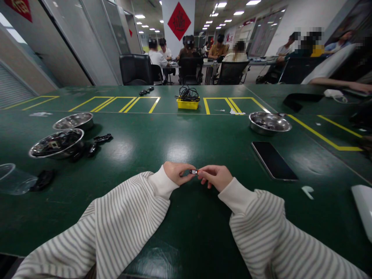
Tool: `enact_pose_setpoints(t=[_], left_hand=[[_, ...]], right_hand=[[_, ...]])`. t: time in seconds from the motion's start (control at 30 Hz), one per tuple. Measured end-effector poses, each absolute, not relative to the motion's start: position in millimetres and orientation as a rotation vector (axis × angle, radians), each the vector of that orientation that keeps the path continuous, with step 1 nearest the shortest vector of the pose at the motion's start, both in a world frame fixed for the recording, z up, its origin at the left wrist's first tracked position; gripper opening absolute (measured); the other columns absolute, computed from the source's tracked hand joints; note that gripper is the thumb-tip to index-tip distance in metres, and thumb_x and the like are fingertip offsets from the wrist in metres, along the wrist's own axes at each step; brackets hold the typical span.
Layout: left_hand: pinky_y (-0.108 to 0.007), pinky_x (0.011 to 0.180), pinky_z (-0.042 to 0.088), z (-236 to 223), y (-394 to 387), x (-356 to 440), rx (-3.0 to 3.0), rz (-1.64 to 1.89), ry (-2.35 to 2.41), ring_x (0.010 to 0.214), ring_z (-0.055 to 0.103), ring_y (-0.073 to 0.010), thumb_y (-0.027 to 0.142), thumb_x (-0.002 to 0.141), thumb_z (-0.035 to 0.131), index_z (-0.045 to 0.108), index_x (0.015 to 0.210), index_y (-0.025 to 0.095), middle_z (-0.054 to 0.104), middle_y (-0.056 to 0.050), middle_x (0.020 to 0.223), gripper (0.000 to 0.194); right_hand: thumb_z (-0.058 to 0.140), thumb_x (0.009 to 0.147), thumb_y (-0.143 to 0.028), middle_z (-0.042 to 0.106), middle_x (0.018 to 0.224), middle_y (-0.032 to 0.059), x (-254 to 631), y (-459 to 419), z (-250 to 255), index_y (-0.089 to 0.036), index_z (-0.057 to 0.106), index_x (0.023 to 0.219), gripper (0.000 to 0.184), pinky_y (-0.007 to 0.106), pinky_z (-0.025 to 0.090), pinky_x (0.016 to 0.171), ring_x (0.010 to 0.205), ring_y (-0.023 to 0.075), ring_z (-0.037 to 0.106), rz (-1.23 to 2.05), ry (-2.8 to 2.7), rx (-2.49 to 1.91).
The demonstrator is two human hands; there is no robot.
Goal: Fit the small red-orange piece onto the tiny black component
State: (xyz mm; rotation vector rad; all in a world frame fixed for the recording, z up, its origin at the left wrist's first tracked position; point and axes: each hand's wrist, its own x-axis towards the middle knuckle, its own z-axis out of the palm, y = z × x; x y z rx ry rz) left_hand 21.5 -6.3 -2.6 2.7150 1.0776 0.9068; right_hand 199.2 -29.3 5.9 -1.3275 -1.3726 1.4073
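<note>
Over the middle of the green table, my left hand [178, 173] pinches a small black-and-silver part [193, 172] between thumb and fingertips. It looks like a little connector or housing, though its exact kind is too small to make out. My right hand [215, 176] meets it from the other side, thumb and index finger closed on its right end, where a speck of orange shows. Both hands are just above the table surface. Striped sleeves with pale cuffs cover both forearms.
On the left stand two steel bowls [35, 152], the nearer holding black parts, with loose black pieces [92, 149] and a clear plastic cup [14, 180] nearby. Rightward are another bowl [270, 131] and a phone [273, 161]. A yellow bin [188, 104] of black cables sits farther back.
</note>
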Motion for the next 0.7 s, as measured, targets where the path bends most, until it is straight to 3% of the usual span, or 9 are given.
enact_pose_setpoints(t=[0.23,0.7], left_hand=[[-0.013,0.038,0.028,-3.8,-3.5,21.5,2.867,1.029,0.883,0.039,0.045,-0.0015,0.031,0.074,0.046,0.062,0.082,0.020,0.059,0.005,0.052,0.021],[-0.013,0.038,0.028,-5.1,-3.9,21.2,2.899,1.099,0.842,0.039,0.047,-0.0024,0.031,0.075,0.046,0.061,0.083,0.019,0.058,0.005,0.049,0.021]], right_hand=[[0.063,0.060,-0.031,0.058,0.054,0.0012,200.2,-29.6,0.9,-0.011,0.062,0.069,0.022,0.015,0.039,0.030,0.041,0.0073,0.052,1.406,-1.415,-1.321],[0.060,0.063,-0.039,0.063,0.060,0.0026,200.0,-35.8,3.6,-0.016,0.064,0.075,0.027,0.018,0.041,0.035,0.044,0.0100,0.055,1.109,-1.622,-1.356]])
